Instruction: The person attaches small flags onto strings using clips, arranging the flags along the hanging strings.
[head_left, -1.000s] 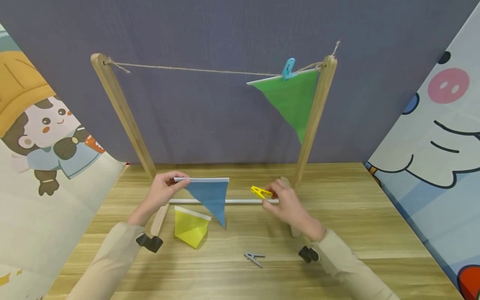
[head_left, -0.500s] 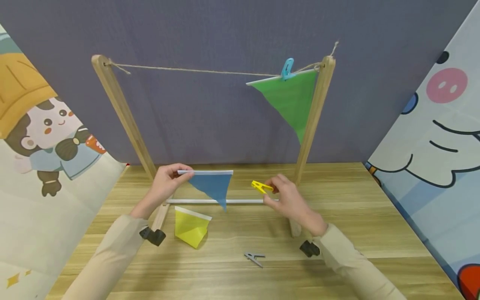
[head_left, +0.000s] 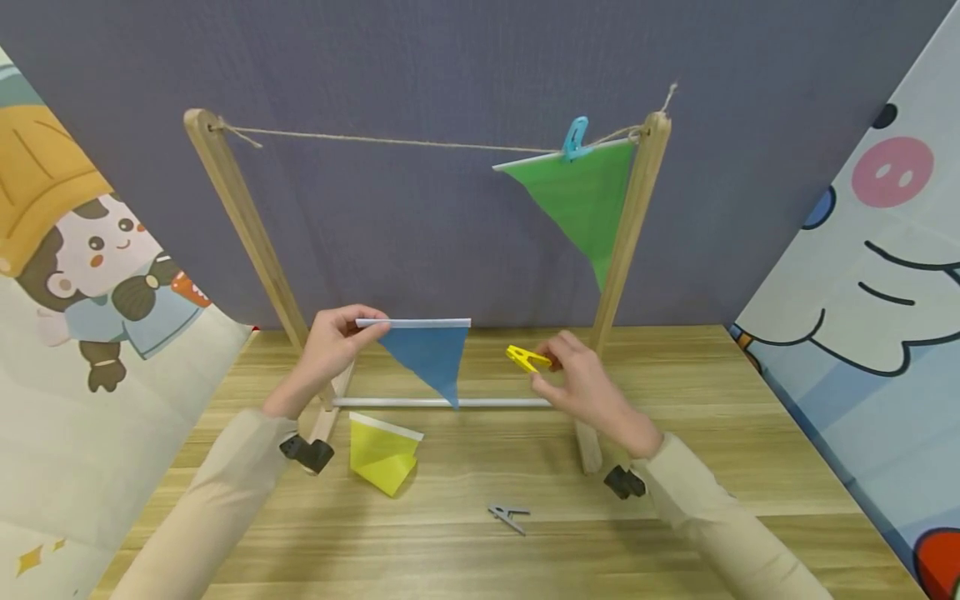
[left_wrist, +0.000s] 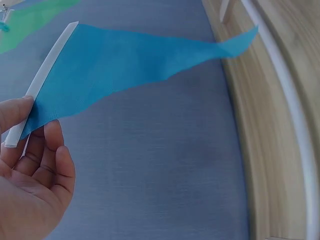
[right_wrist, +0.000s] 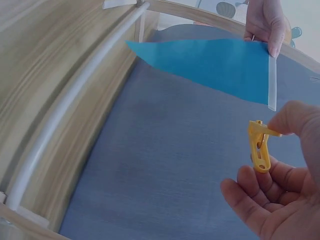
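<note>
The left hand point(head_left: 330, 350) pinches the light, limp flag point(head_left: 427, 350) by its stiffer white hem; right of the flag, right-hand point(head_left: 588, 387) fingers squeeze a small, rigid peg point(head_left: 527, 359).

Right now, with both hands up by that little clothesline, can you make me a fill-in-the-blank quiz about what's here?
1. The left hand pinches the ____ pennant by its white edge.
2. The right hand holds a ____ clothespin.
3. A light blue clothespin pins the ____ pennant to the string.

Missing words: blue; yellow; green
</note>
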